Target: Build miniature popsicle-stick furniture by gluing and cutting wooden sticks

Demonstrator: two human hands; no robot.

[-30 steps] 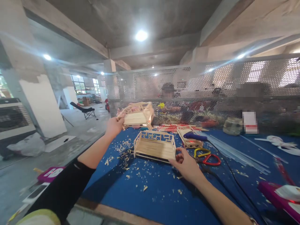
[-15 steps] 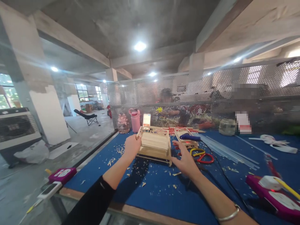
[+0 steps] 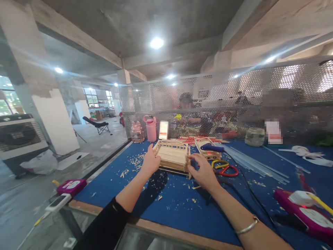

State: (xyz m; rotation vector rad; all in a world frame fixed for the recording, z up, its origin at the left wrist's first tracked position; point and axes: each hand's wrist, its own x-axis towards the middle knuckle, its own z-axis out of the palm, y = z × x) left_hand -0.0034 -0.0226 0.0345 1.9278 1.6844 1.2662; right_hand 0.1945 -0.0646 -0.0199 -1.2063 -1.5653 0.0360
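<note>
Two small beds built of pale craft sticks (image 3: 173, 157) are stacked one on the other on the blue table mat (image 3: 182, 208). My left hand (image 3: 151, 162) presses against the stack's left end, fingers closed round its edge. My right hand (image 3: 203, 171) grips the stack's right corner with curled fingers. Wood shavings (image 3: 135, 163) lie scattered to the left of the stack.
A third stick frame (image 3: 208, 152) with a blue glue gun (image 3: 213, 148) on it lies behind my right hand, beside yellow and red pliers (image 3: 225, 168). A pink bottle (image 3: 151, 128) and jar (image 3: 137, 132) stand by the perforated screen (image 3: 234, 100). People sit behind the screen. A magenta case (image 3: 307, 215) lies right.
My left hand brought the lifted stick bed down onto the one on the table. Both hands now hold the stack at its ends.
</note>
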